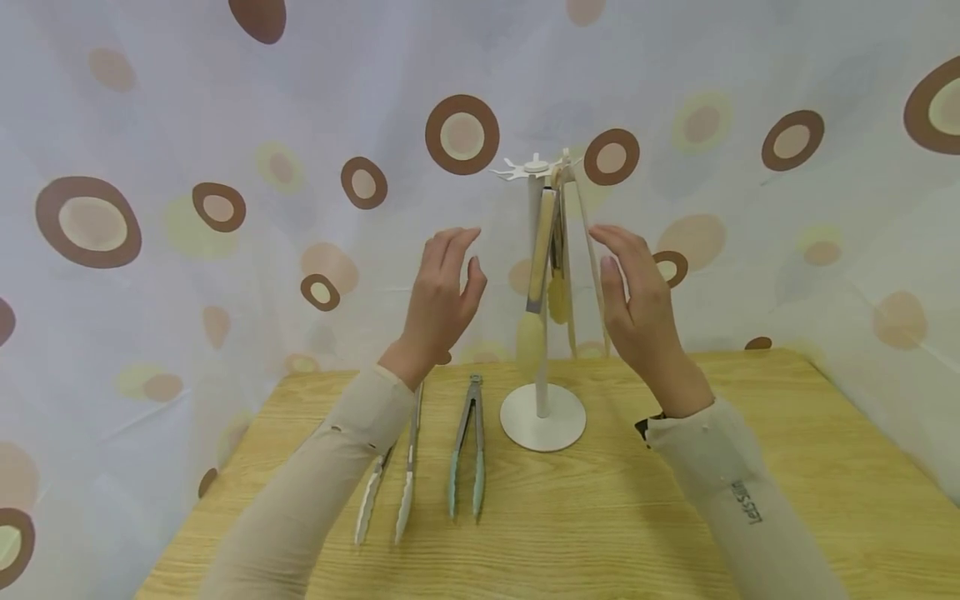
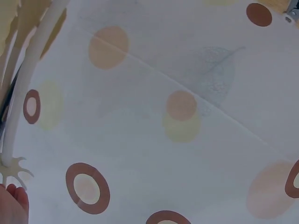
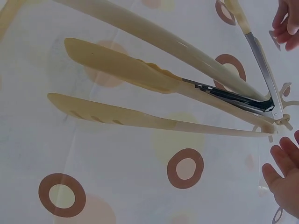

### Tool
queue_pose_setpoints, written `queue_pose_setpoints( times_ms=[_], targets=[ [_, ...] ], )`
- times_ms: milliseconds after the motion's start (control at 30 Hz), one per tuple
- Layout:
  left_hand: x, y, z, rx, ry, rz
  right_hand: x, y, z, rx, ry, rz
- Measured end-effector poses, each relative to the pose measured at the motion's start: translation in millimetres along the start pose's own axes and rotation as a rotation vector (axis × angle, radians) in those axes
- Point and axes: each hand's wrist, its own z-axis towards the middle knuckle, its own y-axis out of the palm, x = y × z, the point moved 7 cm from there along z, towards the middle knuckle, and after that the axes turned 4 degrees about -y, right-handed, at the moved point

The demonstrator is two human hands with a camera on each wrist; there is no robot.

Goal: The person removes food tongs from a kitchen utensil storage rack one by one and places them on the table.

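Note:
A white utensil stand (image 1: pixel 543 432) rises from a round base, with a crown of hooks on top. Metal tongs with pale yellow tips (image 1: pixel 532 342) hang from it, beside long cream tongs (image 3: pixel 135 116). To the left of the stand, my left hand (image 1: pixel 438 292) is raised in the air with its fingers slightly bent and holds nothing. On the other side my right hand (image 1: pixel 641 308) is also empty, its fingertips close to the cream tongs in the head view. The right wrist view has that hand's fingers (image 3: pixel 283 158) near the hook crown, the thumb apart.
Mint-tipped tongs (image 1: pixel 468 450) lie spread on the wooden table (image 1: pixel 615 533), left of the stand's base. White-tipped tongs (image 1: pixel 406 500) lie further left, partly hidden under my left forearm. A patterned curtain (image 1: pixel 375 92) hangs behind and beside the table.

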Motion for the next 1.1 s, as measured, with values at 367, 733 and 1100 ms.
queue_pose_setpoints(
  times_ms=[367, 733, 1100],
  targets=[
    [7.6, 15.6, 37.7, 0.021, 0.015, -0.088, 2.8, -8.9, -13.0, 0.013, 0.023, -0.019],
    [3.5, 28.8, 72.1, -0.096, -0.047, -0.108, 0.1, -8.9, -20.8, 0.017, 0.017, -0.021],
    [1.4, 48.4, 83.8, -0.279, -0.129, -0.125, -1.1, -9.4, -22.1, 0.008, 0.017, -0.017]
  ],
)
